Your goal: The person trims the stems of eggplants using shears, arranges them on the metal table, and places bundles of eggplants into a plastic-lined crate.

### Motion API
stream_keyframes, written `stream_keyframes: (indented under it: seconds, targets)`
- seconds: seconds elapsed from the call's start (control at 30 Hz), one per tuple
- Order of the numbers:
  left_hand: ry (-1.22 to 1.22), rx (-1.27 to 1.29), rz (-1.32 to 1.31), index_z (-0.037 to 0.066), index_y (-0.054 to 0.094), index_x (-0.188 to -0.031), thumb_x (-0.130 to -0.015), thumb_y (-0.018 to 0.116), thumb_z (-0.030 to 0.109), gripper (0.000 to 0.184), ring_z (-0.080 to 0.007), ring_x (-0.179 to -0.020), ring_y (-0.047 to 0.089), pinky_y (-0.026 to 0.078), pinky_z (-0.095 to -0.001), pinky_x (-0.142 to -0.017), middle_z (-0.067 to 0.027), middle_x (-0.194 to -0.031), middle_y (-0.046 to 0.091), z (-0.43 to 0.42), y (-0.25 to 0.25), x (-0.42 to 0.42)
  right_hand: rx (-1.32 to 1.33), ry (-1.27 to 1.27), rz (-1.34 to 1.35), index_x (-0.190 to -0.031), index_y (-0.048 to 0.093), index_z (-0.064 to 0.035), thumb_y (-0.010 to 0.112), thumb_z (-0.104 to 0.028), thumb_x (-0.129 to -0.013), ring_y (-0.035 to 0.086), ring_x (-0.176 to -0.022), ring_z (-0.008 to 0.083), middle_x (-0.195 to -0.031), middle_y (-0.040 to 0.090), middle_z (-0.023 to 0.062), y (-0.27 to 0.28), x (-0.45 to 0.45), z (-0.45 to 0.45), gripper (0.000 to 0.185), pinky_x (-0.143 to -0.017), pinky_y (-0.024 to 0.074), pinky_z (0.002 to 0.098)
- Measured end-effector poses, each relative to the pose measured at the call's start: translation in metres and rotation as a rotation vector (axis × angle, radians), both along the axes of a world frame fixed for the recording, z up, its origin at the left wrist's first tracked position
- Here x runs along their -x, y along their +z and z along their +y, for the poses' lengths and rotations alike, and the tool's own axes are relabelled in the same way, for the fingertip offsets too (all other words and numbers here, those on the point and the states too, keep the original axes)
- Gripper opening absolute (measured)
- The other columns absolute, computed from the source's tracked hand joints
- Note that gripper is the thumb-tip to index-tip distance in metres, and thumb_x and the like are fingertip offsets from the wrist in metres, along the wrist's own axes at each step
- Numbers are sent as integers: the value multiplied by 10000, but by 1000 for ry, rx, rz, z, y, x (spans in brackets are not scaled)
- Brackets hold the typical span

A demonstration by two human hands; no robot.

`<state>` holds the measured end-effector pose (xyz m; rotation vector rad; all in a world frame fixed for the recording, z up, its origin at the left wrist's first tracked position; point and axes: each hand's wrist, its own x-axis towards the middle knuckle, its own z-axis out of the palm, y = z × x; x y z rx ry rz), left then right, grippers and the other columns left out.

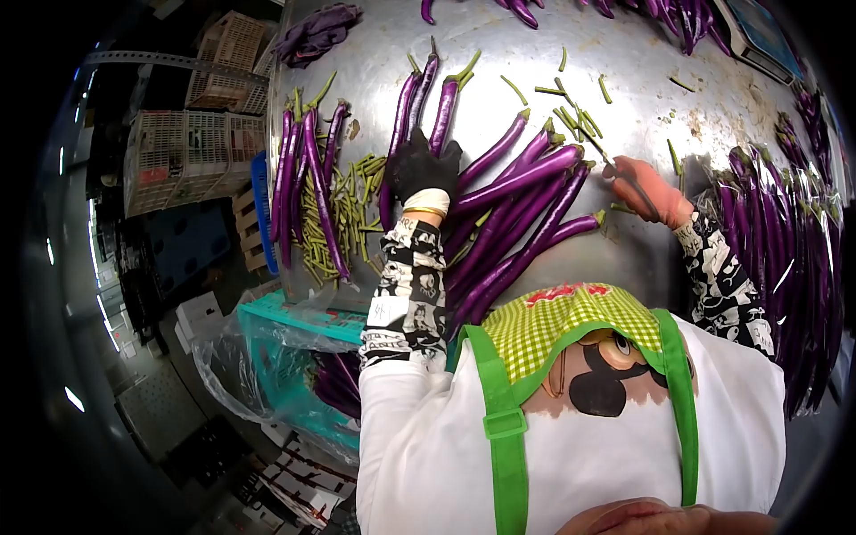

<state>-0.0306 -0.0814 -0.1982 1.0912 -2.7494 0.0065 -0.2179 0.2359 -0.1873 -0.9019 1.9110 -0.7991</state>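
My left hand (426, 168), in a black glove, is closed over long purple eggplants (444, 116), whose green stems point away from me. More long eggplants (526, 192) lie in a pile between my hands, stem ends toward my right hand. My right hand (649, 189) grips scissors (635, 189) with dark handles; their thin blades point up and left, near cut stem pieces (578, 120). To the left of my left hand, several eggplants (314, 178) lie beside and across a heap of cut green stems (361, 192).
The metal table (499, 49) carries a purple cloth (319, 34) at its far left corner. Eggplants in clear plastic (780, 232) line the right side. A blue box (758, 40) is at the far right. Left of the table stand a teal crate (294, 325) and stacked beige crates (183, 156).
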Motion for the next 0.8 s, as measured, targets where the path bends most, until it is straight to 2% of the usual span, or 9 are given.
stream_keyframes:
  seconds: [0.1,0.2,0.27,0.3,0.37,0.4,0.57,0.7,0.8]
  targets:
    - [-18,-162,-145,85,642,-1184,-823,715,434,507,-363,-900,680,536,-480,-811,-170,-967,696,-16,-9,-2,-80,-170,-195,-1157,562,-9,538,-185,-915,537,-706,160,-782,577,49,19,3,-11,300,-647,469,312]
    - [-80,-258,-109,123,655,-1181,-848,691,397,433,-385,-903,673,532,-490,-832,-187,-956,688,-19,-5,2,20,-42,-137,-1226,519,3,536,-185,-907,535,-661,135,-761,573,35,33,4,-24,371,-593,456,290]
    - [-155,-315,-10,184,649,-1274,-834,711,419,503,-364,-893,679,533,-468,-820,-166,-957,692,-10,-2,-5,10,-24,-195,-1263,498,18,552,-195,-899,539,-648,138,-752,576,44,54,1,-35,425,-591,458,289]
    - [-190,-385,18,204,640,-1307,-826,719,437,540,-358,-887,680,531,-466,-815,-158,-956,694,-5,0,-10,0,10,-205,-1324,478,-19,540,-282,-933,505,-591,101,-819,604,41,46,4,-35,475,-507,426,257]
    - [-212,-449,-36,219,624,-1336,-840,713,435,548,-321,-932,665,514,-444,-852,-128,-961,692,12,18,-16,-107,16,-267,-1336,473,-10,540,-283,-932,507,-588,90,-821,606,38,68,5,-44,492,-492,419,249]
    - [-243,-426,-17,214,618,-1342,-849,707,427,544,-316,-940,662,510,-438,-855,-124,-961,691,21,25,-20,-46,9,-261,-1280,510,-49,532,-243,-922,496,-556,88,-741,565,26,57,6,-44,407,-436,385,245]
    - [-335,-389,19,189,595,-1364,-860,697,406,558,-305,-902,664,485,-438,-842,-129,-940,688,35,37,-29,-33,32,-154,-1261,501,-20,521,-277,-943,542,-632,113,-794,583,39,48,10,-54,409,-488,433,266]
    - [-398,-384,56,172,611,-1347,-864,679,441,557,-302,-864,669,481,-435,-808,-132,-924,686,46,45,-34,-72,28,-141,-1245,502,0,519,-269,-934,547,-632,137,-801,583,48,68,8,-61,412,-526,458,296]
    - [-436,-407,38,177,653,-1299,-877,646,508,536,-313,-860,672,494,-439,-803,-144,-918,686,49,46,-32,-41,8,-121,-1107,549,-18,507,-263,-913,531,-611,127,-758,565,37,61,10,-58,315,-518,443,295]
